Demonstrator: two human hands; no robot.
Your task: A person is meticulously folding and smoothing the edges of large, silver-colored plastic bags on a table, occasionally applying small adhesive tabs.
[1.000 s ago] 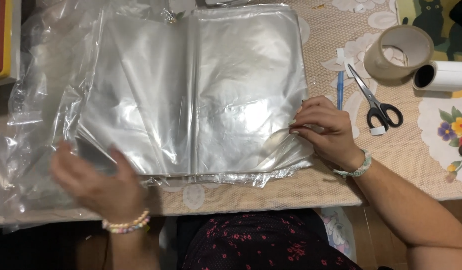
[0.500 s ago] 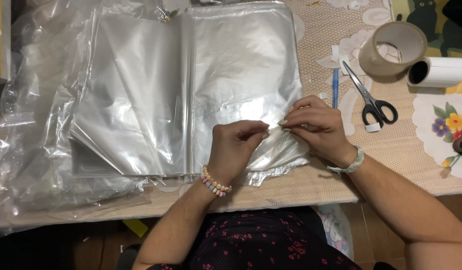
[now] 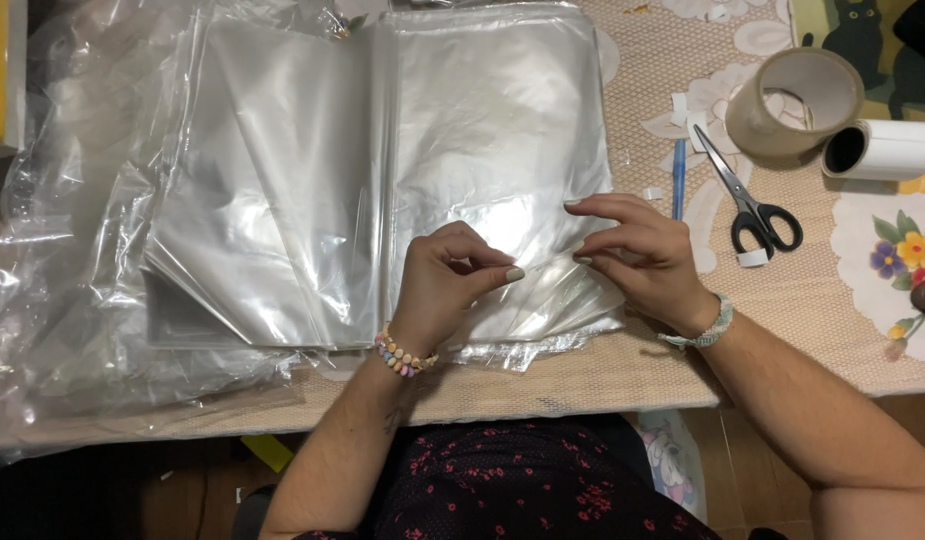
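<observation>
A thick stack of clear plastic bags [image 3: 383,170] lies spread on the table in front of me, in two overlapping piles. My left hand [image 3: 448,285] and my right hand [image 3: 638,250] meet at the stack's near right corner. Both pinch the edge of the top clear bag [image 3: 548,280] between thumb and fingers, and the corner is lifted slightly off the pile. A beaded bracelet is on my left wrist, a woven band on my right.
Right of the stack lie a blue pen [image 3: 679,178], black-handled scissors [image 3: 751,205], a roll of brown tape [image 3: 795,100] and a white paper roll [image 3: 883,150]. Small white tape bits dot the lace tablecloth [image 3: 633,370]. Crumpled clear plastic [image 3: 63,300] covers the left side.
My left hand came from the stack's near left edge over to the near right corner, joining my right hand. Both now pinch the top bag's edge and have drawn slightly apart.
</observation>
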